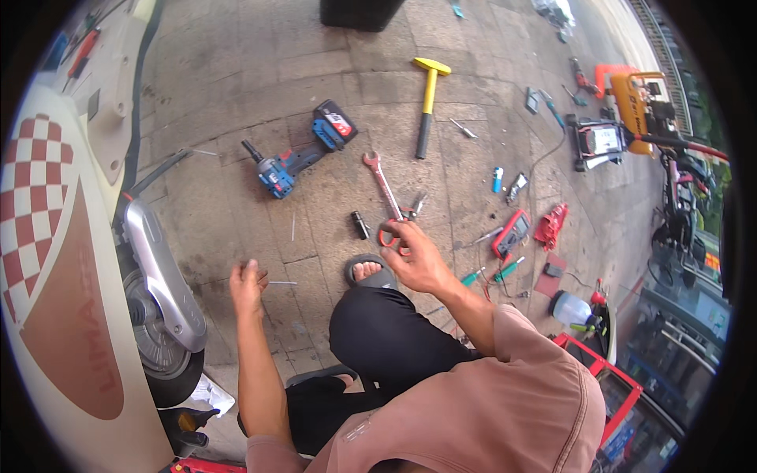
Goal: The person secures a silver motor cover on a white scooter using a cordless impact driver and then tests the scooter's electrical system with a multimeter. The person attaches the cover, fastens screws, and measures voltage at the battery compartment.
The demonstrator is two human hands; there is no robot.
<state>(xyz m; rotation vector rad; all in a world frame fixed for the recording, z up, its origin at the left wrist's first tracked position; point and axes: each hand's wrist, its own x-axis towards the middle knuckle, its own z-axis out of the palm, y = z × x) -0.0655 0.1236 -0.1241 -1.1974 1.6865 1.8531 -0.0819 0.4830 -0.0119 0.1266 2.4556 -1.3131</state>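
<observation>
My left hand is raised beside the scooter's wheel, its fingers curled together; whatever they hold, if anything, is hidden. A thin metal rod shows just right of it. My right hand reaches forward above my knee, fingers closed at the lower end of a combination wrench, whose open jaw points away from me. Red-handled pliers lie under those fingers, partly covered. Left of the wrench is a black socket. Farther off, a blue cordless impact wrench lies on the paving.
A scooter's cream body panel and silver-covered wheel border the left. A yellow-headed hammer lies ahead. To the right are a red multimeter, green-handled screwdrivers, a red cloth and a floor jack.
</observation>
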